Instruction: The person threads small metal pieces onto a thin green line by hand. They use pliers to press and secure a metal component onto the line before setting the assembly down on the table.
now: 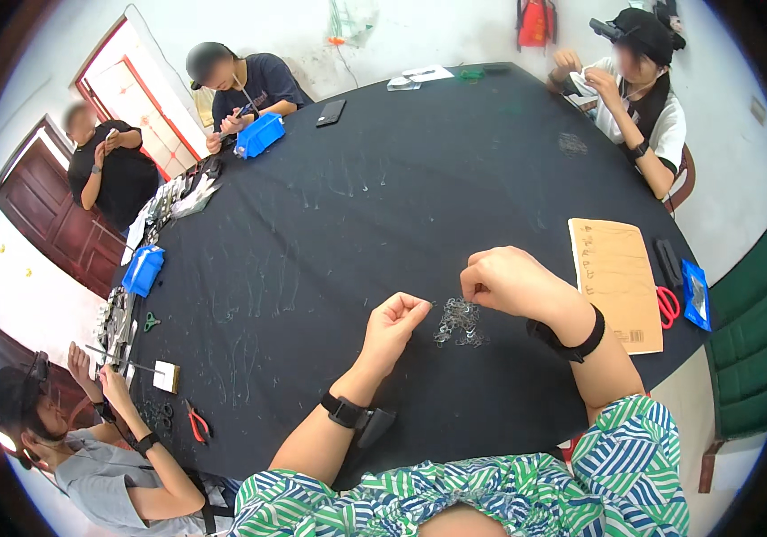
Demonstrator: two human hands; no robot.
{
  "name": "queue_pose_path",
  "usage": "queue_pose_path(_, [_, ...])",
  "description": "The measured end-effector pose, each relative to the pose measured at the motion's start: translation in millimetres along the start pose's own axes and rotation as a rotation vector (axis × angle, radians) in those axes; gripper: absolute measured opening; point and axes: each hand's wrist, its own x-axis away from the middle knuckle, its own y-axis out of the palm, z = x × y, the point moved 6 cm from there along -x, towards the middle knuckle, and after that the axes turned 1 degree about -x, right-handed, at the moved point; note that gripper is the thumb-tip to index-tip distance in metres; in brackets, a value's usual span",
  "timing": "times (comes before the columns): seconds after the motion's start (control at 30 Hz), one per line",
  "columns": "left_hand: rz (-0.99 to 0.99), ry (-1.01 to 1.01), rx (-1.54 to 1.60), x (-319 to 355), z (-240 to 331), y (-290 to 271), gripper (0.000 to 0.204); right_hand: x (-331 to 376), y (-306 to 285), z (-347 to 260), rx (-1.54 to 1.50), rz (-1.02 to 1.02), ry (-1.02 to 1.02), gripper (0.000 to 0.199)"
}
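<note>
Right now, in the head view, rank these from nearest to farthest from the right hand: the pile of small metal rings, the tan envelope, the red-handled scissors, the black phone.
1. pile of small metal rings, just below the right hand.
2. tan envelope, to its right.
3. red-handled scissors, past the envelope's far edge.
4. black phone, far across the black table, up-left.

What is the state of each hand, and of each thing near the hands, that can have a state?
left hand: closed in a loose fist, fingertips pinched, just left of the pile
right hand: closed, fingertips pinched above the pile
pile of small metal rings: loose heap lying on the cloth
red-handled scissors: lying flat, untouched
brown card sheet: lying flat on the black tablecloth
</note>
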Motion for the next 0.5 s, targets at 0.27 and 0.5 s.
queue_pose_path(0.27, [-0.020,0.025,0.032,1,3,0,0.011,6,-7,-22,0.053,0.086,-0.005,0.004])
queue_pose_path(0.5, [-0.045,0.010,0.015,5,-5,-3,0.008,5,-8,-33,0.047,0.053,-0.018,0.006])
